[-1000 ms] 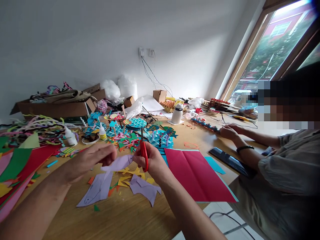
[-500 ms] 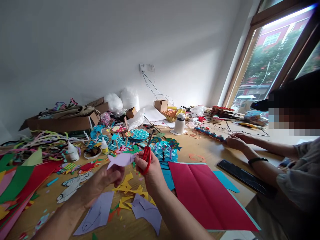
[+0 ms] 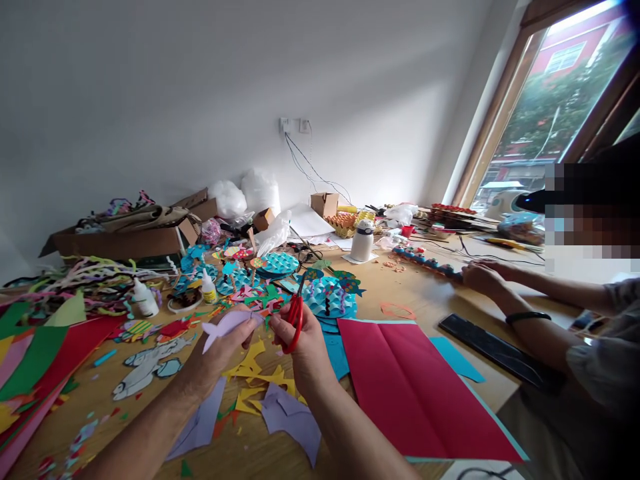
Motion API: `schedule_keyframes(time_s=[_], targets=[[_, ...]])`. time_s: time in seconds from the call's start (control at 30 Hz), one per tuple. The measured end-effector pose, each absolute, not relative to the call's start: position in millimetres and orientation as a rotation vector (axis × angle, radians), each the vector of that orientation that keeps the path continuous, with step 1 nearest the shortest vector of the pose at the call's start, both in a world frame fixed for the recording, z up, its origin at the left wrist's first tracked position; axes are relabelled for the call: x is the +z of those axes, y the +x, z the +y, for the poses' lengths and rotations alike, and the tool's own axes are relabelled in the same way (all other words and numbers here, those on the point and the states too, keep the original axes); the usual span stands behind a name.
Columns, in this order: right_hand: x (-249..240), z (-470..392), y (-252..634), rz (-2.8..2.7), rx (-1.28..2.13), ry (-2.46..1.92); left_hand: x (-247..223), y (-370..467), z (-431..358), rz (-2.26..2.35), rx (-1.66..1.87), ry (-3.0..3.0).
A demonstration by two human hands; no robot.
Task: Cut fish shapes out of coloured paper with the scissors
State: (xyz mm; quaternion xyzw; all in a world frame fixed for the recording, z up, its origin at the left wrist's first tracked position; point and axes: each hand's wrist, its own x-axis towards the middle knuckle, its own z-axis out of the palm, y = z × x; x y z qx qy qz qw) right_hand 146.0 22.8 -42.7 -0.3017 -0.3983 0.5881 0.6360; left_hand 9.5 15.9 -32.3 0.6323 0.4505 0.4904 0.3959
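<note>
Between the thumb and fingers of my left hand (image 3: 233, 343) is a purple paper fish (image 3: 225, 325), its tail pointing left. My right hand (image 3: 303, 337) is closed around red-handled scissors (image 3: 296, 317), with the blades pointing up and away. The right fingertips are close to the fish's right end; whether they touch it I cannot tell. Below my hands lie yellow paper scraps (image 3: 250, 373) and a purple offcut (image 3: 291, 417). Another purple sheet (image 3: 203, 417) is partly hidden by my left forearm. White paper fish (image 3: 145, 370) lie to the left.
A red sheet (image 3: 415, 387) lies right of my right arm, with a black phone (image 3: 493, 347) beyond it. A co-worker's hands (image 3: 483, 277) are at the right. Glue bottles (image 3: 145, 298), blue egg-tray pieces (image 3: 330, 297) and a white bottle (image 3: 362, 241) stand farther back.
My left hand has turned and shifted its hold, with its thumb now over the fish near its right end. The fish's tail has moved left and down. My right hand keeps the scissors.
</note>
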Motion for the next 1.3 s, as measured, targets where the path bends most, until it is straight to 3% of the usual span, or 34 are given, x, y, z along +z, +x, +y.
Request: schedule_keyframes(time_s=[0.8, 1.3], targets=[[-31.0, 2.5, 148.6, -1.32, 1.423, -0.634, -9.9, 24.4, -7.1, 1.023, 1.443, 1.301], [-37.4, -54.6, 156.9, -1.53, 1.331, -0.919, 10.1, 24.4, -33.5, 0.953, 1.439, 1.079]])
